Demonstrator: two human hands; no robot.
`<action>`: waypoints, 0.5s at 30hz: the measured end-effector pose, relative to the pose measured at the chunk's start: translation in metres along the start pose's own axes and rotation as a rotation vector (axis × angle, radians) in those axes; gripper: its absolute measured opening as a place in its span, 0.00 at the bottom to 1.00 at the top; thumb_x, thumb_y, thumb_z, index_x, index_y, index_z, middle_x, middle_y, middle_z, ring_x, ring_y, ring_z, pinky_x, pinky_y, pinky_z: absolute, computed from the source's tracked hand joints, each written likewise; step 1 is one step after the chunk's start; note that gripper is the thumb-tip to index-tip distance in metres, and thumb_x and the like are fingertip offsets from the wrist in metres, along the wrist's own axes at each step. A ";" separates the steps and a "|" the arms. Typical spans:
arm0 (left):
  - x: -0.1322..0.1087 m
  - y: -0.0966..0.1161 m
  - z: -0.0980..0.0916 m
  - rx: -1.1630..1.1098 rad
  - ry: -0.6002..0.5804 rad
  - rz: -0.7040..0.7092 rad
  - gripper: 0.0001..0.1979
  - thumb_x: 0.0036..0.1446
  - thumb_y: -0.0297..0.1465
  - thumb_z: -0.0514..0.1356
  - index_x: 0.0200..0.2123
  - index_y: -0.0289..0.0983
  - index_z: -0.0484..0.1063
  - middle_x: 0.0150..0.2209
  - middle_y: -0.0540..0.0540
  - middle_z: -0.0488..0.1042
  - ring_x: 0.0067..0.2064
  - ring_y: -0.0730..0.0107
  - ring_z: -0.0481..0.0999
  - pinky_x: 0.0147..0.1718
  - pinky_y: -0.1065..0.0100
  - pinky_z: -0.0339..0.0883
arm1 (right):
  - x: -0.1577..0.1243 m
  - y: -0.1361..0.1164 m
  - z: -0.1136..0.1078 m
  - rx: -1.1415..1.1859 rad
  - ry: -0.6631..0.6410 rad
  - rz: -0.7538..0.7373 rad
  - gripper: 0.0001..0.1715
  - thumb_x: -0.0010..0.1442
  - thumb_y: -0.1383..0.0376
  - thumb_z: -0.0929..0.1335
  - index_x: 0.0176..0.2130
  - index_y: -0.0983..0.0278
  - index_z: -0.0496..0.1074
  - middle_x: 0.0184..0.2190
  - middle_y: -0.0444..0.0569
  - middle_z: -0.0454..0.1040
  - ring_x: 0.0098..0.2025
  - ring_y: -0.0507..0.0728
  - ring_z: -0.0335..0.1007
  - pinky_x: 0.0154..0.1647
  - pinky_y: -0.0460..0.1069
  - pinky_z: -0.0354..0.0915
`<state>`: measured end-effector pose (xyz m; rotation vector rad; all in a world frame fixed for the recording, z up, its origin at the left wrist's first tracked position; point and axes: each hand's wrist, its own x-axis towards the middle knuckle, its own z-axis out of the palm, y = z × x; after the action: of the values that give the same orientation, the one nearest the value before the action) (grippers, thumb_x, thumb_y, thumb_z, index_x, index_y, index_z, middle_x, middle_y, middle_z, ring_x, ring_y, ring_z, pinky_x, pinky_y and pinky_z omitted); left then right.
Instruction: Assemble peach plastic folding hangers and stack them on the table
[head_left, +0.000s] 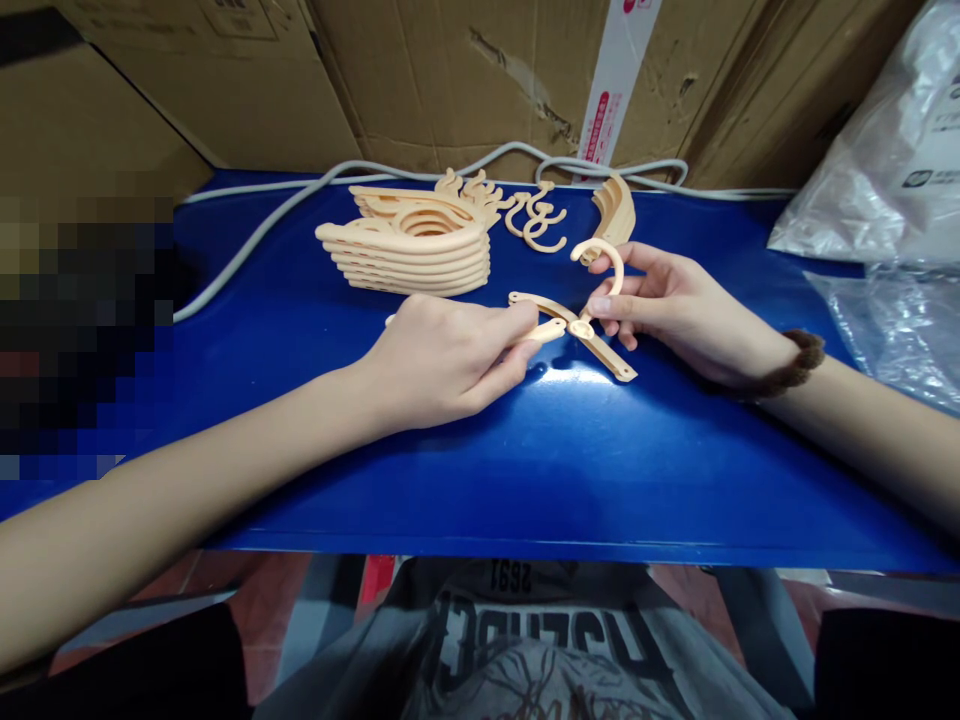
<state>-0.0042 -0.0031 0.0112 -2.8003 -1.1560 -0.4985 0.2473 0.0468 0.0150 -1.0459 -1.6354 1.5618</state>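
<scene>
My right hand pinches the stem of a beige plastic hanger hook between thumb and fingers. The hook's round base meets a hanger arm piece that runs slantwise under it, with a hole at its end. In my left hand, closed palm down, is another hanger arm; its holed tip sticks out beside the round base, and most of it is hidden by the fingers. I cannot tell whether that tip touches the base. Both hands are just above the blue tabletop.
Behind my left hand stands a stack of beige hanger parts. Loose hooks and a nested pile of curved pieces lie at the back. A grey cable runs along cardboard boxes. Clear plastic bags lie right.
</scene>
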 end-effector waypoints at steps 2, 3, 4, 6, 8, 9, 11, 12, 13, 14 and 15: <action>0.000 0.001 0.000 0.015 -0.002 -0.001 0.17 0.71 0.35 0.45 0.46 0.37 0.72 0.24 0.49 0.73 0.25 0.66 0.72 0.23 0.66 0.48 | 0.000 0.000 0.000 0.006 -0.001 0.002 0.33 0.49 0.59 0.83 0.48 0.64 0.70 0.27 0.41 0.76 0.23 0.47 0.68 0.22 0.43 0.63; 0.000 0.002 0.000 0.022 -0.011 -0.002 0.18 0.72 0.35 0.45 0.47 0.37 0.72 0.25 0.49 0.73 0.26 0.65 0.72 0.23 0.66 0.48 | 0.000 0.000 0.000 0.011 -0.003 0.003 0.33 0.49 0.59 0.83 0.47 0.64 0.69 0.27 0.41 0.76 0.23 0.47 0.67 0.22 0.43 0.63; 0.000 0.003 0.000 0.031 -0.021 -0.004 0.18 0.72 0.35 0.44 0.48 0.37 0.73 0.26 0.48 0.74 0.26 0.65 0.73 0.23 0.66 0.48 | 0.000 0.000 0.000 0.015 -0.006 0.006 0.33 0.49 0.59 0.83 0.47 0.63 0.69 0.27 0.40 0.76 0.23 0.47 0.67 0.22 0.43 0.63; 0.000 0.004 0.001 0.054 -0.044 -0.010 0.19 0.72 0.35 0.44 0.49 0.36 0.73 0.28 0.47 0.76 0.28 0.64 0.75 0.23 0.65 0.49 | -0.001 -0.001 0.000 0.022 -0.008 0.010 0.32 0.49 0.60 0.83 0.47 0.63 0.70 0.28 0.40 0.76 0.24 0.47 0.67 0.22 0.43 0.63; 0.001 0.004 0.002 0.064 -0.053 -0.008 0.19 0.72 0.34 0.44 0.50 0.36 0.73 0.31 0.45 0.77 0.29 0.64 0.76 0.23 0.65 0.51 | -0.001 0.000 0.000 0.026 0.002 0.011 0.32 0.49 0.60 0.83 0.47 0.63 0.70 0.28 0.40 0.75 0.24 0.47 0.67 0.21 0.43 0.62; 0.001 0.004 0.002 0.059 -0.052 -0.003 0.19 0.72 0.33 0.44 0.51 0.35 0.72 0.33 0.44 0.78 0.30 0.63 0.77 0.24 0.65 0.52 | -0.001 0.000 0.000 0.026 0.013 0.009 0.32 0.49 0.60 0.83 0.47 0.63 0.70 0.28 0.40 0.75 0.24 0.47 0.67 0.22 0.44 0.62; 0.001 0.002 0.003 0.027 -0.044 0.010 0.20 0.72 0.32 0.43 0.54 0.33 0.72 0.39 0.42 0.79 0.34 0.62 0.79 0.25 0.65 0.57 | -0.001 0.000 -0.001 0.028 0.038 -0.002 0.32 0.49 0.59 0.83 0.47 0.63 0.71 0.28 0.39 0.74 0.23 0.47 0.65 0.22 0.44 0.61; 0.001 0.001 0.004 0.008 -0.041 0.015 0.21 0.72 0.31 0.43 0.54 0.33 0.72 0.41 0.41 0.79 0.36 0.62 0.79 0.27 0.65 0.59 | -0.001 0.000 -0.001 0.032 0.047 -0.008 0.31 0.49 0.58 0.83 0.46 0.63 0.71 0.28 0.39 0.74 0.23 0.46 0.65 0.22 0.44 0.61; 0.002 0.000 0.005 -0.010 -0.043 0.017 0.21 0.72 0.32 0.43 0.55 0.33 0.71 0.42 0.40 0.80 0.38 0.61 0.80 0.28 0.65 0.61 | -0.001 0.000 -0.001 0.037 0.055 -0.012 0.31 0.48 0.57 0.84 0.44 0.62 0.70 0.28 0.39 0.74 0.23 0.46 0.65 0.22 0.44 0.61; 0.002 -0.001 0.005 -0.025 -0.049 0.017 0.21 0.73 0.32 0.43 0.55 0.33 0.71 0.43 0.40 0.80 0.40 0.61 0.80 0.30 0.65 0.63 | -0.001 0.001 -0.001 0.043 0.059 -0.017 0.30 0.48 0.57 0.84 0.43 0.62 0.70 0.28 0.39 0.73 0.24 0.46 0.64 0.22 0.44 0.61; 0.002 -0.002 0.006 -0.035 -0.061 0.015 0.21 0.73 0.33 0.43 0.55 0.32 0.71 0.44 0.40 0.80 0.41 0.60 0.80 0.32 0.65 0.64 | -0.001 0.001 -0.002 0.051 0.061 -0.020 0.29 0.48 0.57 0.84 0.41 0.61 0.69 0.27 0.39 0.73 0.24 0.46 0.64 0.22 0.44 0.61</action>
<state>-0.0028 0.0007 0.0059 -2.8708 -1.1478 -0.4399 0.2491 0.0470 0.0146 -1.0367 -1.5535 1.5355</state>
